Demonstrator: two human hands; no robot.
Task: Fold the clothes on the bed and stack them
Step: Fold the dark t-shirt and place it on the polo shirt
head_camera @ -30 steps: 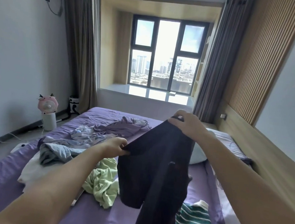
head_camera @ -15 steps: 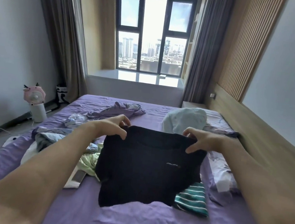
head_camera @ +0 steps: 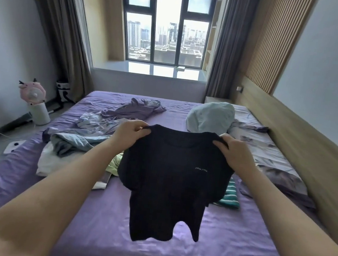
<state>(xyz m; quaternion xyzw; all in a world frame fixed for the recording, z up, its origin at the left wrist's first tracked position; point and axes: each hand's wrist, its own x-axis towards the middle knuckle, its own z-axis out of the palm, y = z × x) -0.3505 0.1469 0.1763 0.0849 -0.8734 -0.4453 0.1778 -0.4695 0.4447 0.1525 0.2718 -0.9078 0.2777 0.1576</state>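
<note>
- The dark T-shirt [head_camera: 170,182] hangs above the bed [head_camera: 223,250], long axis vertical, hem nearest the sheet.
- Left hand [head_camera: 130,133] and right hand [head_camera: 233,153] each pinch a shoulder (level).
- Beyond lie unfolded clothes [head_camera: 82,141].

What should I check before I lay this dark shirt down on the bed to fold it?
1. Left hand grips one shoulder: ok.
2. Right hand grips the other shoulder: ok.
3. Dark shirt hangs open, untwisted: ok.
4. Hem even: not ok, one corner hangs lower.
5. Bare purple sheet below the shirt: ok.
6. Green striped garment clear of the landing spot: cannot tell, partly hidden behind the shirt.
</note>
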